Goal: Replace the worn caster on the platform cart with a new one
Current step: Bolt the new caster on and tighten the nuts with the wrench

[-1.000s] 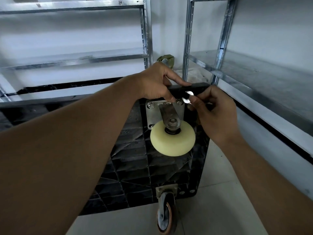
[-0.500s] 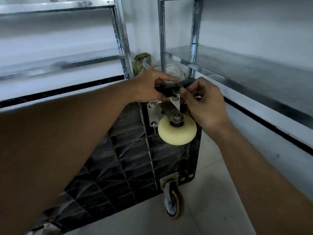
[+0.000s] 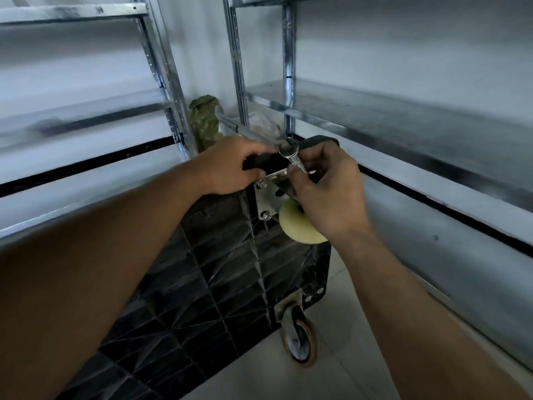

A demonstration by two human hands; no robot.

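The black platform cart (image 3: 219,290) stands on its edge with its ribbed underside facing me. A new cream-coloured caster (image 3: 297,226) sits on a metal mounting plate (image 3: 266,197) at the cart's upper corner, with bolts showing on the plate's left side. My left hand (image 3: 230,168) grips the cart's top edge beside the plate. My right hand (image 3: 326,186) pinches a shiny metal bolt with a washer (image 3: 291,155) just above the plate's upper right corner and covers part of the caster. A worn caster with an orange-rimmed wheel (image 3: 300,342) hangs at the cart's lower corner.
Metal shelving racks (image 3: 375,111) stand close on the left and right, their uprights (image 3: 236,67) just behind the cart. A green bag (image 3: 203,122) and a clear plastic bag (image 3: 264,125) lie in the corner behind it. Pale tiled floor (image 3: 331,370) shows below.
My view has swung left and tilted, so the cart sits further right. My right hand has lifted the bolt and washer from the plate's corner to just above the cart's edge.
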